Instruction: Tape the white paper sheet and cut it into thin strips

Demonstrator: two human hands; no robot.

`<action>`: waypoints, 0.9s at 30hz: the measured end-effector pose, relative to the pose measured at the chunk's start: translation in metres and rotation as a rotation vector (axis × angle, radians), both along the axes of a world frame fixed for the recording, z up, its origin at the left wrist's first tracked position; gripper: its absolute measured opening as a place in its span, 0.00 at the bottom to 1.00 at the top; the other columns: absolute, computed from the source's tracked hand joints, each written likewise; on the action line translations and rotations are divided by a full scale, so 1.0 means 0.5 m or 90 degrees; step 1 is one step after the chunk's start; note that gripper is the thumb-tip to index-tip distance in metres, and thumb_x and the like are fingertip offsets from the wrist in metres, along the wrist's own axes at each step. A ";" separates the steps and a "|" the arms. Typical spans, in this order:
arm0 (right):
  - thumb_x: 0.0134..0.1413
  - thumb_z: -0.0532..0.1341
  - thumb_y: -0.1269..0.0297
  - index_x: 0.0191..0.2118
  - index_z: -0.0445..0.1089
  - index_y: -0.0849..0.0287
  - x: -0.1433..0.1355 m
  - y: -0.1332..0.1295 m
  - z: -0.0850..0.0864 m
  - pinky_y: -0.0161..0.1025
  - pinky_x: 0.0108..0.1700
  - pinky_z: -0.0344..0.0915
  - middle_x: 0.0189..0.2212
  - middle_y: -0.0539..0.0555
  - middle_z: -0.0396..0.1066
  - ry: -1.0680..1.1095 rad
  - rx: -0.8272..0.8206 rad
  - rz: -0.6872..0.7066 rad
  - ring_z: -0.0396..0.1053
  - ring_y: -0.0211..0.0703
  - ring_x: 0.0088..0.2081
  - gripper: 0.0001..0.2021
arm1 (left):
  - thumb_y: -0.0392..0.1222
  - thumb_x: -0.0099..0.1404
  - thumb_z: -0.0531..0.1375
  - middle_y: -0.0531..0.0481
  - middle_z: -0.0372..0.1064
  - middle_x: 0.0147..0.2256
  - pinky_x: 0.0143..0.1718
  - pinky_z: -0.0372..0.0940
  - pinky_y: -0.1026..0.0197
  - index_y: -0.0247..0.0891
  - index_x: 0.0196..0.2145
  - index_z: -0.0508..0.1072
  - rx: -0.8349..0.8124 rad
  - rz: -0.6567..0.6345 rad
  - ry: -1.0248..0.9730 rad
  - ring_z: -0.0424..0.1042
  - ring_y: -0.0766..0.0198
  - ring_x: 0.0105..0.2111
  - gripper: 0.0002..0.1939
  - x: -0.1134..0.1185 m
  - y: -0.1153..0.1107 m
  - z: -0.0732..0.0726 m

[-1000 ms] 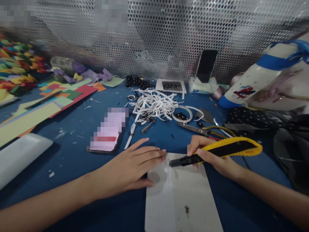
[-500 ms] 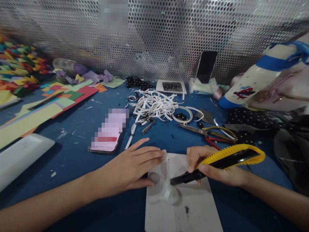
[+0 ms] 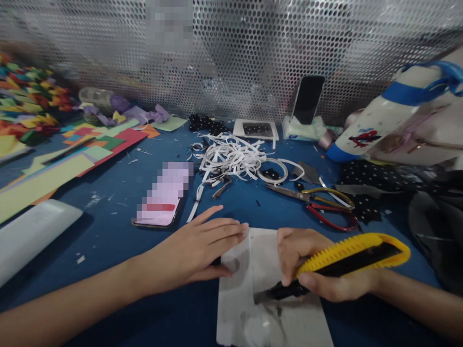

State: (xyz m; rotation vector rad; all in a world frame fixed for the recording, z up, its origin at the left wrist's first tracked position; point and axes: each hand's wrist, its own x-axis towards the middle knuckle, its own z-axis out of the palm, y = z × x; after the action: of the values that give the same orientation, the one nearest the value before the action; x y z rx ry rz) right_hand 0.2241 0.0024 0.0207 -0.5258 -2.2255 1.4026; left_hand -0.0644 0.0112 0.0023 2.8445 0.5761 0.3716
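Observation:
My right hand (image 3: 318, 265) grips a yellow and black box cutter (image 3: 347, 260). The cutter's blade tip meets a whitish board or sheet (image 3: 307, 318) beside a straight lengthwise line. Palm down, my left hand (image 3: 202, 246) lies with fingers outstretched, its fingertips over the sheet's upper left part. A faint, see-through round shape (image 3: 264, 330) shows on the lower part of the sheet; I cannot make out what it is.
Beyond the hands lie a tangle of white strips (image 3: 231, 159), scissors (image 3: 314, 195) and a phone (image 3: 164, 197). Coloured paper (image 3: 94, 154) spreads at left, near a white object (image 3: 39, 231). A bottle (image 3: 379, 115) leans at right; another phone (image 3: 308, 101) stands by the perforated metal wall (image 3: 231, 58).
My right hand has drawn the box cutter toward me along the line on the sheet. The red scissor handle now shows more. My left hand has stayed in place.

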 end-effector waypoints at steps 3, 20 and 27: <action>0.65 0.55 0.55 0.34 0.71 0.57 -0.005 -0.006 0.009 0.43 0.42 0.61 0.27 0.52 0.74 0.012 0.008 0.014 0.70 0.40 0.29 0.14 | 0.49 0.72 0.57 0.41 0.62 0.61 0.69 0.36 0.47 0.34 0.65 0.56 0.009 -0.005 0.006 0.58 0.55 0.63 0.29 0.001 0.001 -0.002; 0.64 0.57 0.54 0.31 0.70 0.59 0.023 0.025 -0.040 0.35 0.24 0.58 0.20 0.48 0.64 0.141 -0.129 -0.223 0.62 0.37 0.20 0.15 | 0.38 0.74 0.56 0.52 0.74 0.50 0.68 0.44 0.55 0.38 0.52 0.71 0.132 -0.078 -0.108 0.69 0.65 0.51 0.11 0.034 -0.047 0.015; 0.64 0.58 0.55 0.31 0.70 0.60 0.024 0.025 -0.048 0.34 0.23 0.57 0.20 0.48 0.64 0.165 -0.130 -0.222 0.61 0.35 0.19 0.14 | 0.33 0.75 0.51 0.52 0.77 0.43 0.62 0.55 0.52 0.35 0.45 0.74 0.109 -0.149 -0.174 0.71 0.63 0.45 0.12 0.072 -0.088 0.026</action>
State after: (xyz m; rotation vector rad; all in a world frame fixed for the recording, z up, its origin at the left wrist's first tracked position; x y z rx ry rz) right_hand 0.2361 0.0151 -0.0032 -0.7158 -1.7029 1.4249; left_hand -0.0285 -0.0325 0.0151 2.9044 0.1639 0.7833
